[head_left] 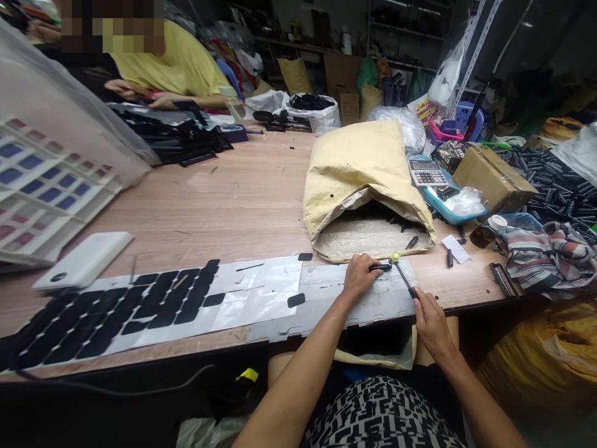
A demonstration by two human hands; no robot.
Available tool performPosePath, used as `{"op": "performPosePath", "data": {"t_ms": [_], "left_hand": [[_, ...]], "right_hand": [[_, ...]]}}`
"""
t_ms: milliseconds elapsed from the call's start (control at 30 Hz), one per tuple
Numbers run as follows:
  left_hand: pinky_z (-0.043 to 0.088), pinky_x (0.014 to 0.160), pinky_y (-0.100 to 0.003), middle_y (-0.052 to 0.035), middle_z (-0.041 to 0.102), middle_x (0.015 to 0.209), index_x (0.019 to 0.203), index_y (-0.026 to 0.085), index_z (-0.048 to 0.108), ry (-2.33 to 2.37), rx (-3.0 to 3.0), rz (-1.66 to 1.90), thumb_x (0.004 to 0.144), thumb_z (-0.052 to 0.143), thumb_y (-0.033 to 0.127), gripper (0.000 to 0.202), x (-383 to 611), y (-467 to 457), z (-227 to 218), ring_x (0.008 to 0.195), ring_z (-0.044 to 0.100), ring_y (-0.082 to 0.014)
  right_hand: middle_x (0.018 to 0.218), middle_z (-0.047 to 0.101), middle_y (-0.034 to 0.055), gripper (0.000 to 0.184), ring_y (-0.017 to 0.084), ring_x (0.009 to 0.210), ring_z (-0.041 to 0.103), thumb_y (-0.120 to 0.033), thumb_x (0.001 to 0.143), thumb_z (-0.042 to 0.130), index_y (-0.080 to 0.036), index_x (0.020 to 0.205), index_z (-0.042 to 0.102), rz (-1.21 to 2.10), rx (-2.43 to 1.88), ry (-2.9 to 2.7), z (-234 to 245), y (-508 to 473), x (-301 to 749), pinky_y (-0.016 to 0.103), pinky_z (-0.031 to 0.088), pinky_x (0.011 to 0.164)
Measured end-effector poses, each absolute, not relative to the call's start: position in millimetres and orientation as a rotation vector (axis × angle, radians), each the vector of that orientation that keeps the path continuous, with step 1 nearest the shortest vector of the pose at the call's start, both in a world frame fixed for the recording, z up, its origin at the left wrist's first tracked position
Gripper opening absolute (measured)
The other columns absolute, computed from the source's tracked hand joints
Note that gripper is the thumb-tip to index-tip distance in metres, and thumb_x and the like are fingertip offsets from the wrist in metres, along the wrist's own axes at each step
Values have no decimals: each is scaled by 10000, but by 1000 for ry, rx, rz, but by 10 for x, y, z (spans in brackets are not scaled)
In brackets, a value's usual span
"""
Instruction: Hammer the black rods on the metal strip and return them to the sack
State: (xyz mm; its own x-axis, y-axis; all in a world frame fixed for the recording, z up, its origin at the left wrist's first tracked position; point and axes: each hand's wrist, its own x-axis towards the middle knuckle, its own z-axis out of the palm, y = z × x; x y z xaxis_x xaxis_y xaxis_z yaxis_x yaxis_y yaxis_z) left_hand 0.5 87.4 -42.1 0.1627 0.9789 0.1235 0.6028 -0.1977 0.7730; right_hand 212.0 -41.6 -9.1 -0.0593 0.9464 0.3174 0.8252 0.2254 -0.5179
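My left hand rests over the grey board near the table's front edge. Its fingers are closed on a short black plastic piece that points to the right. In my right hand is a small hammer with a dark shaft and a yellowish round head. The hammer's head is beside the tip of the black piece; whether they touch I cannot tell. Just behind both hands lies a yellow sack, its mouth facing me, with small black parts inside.
White sheets with rows of black pads lie to the left, near a white box. At right are a calculator, a blue basket, a carton and a cloth. A person in yellow sits across.
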Motion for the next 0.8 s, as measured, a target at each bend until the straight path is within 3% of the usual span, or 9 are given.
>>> {"op": "performPosePath", "data": {"t_ms": [400, 600, 800], "left_hand": [[438, 896, -359, -22, 666, 935, 958, 266, 764, 1501, 1880, 828, 805, 730, 267, 157, 14, 859, -377, 994, 534, -237], [438, 871, -358, -30, 668, 935, 933, 248, 744, 1524, 1949, 813, 788, 736, 281, 149, 12, 843, -384, 982, 538, -249], [428, 873, -362, -30, 668, 935, 947, 242, 721, 1515, 1972, 785, 843, 688, 318, 133, -14, 871, -392, 967, 534, -248]], "right_hand": [[1063, 688, 114, 390, 232, 988, 674, -310, 1039, 365, -199, 1320, 612, 234, -1592, -1945, -130, -317, 2022, 370, 579, 876], [1016, 638, 100, 391, 215, 850, 608, -307, 1033, 363, -187, 1313, 609, -118, -1867, -1982, -73, 124, 2149, 308, 479, 705], [943, 596, 92, 306, 236, 884, 506, -243, 992, 467, -191, 1245, 633, -410, -1945, -2073, -195, 276, 2113, 325, 377, 754]]}}
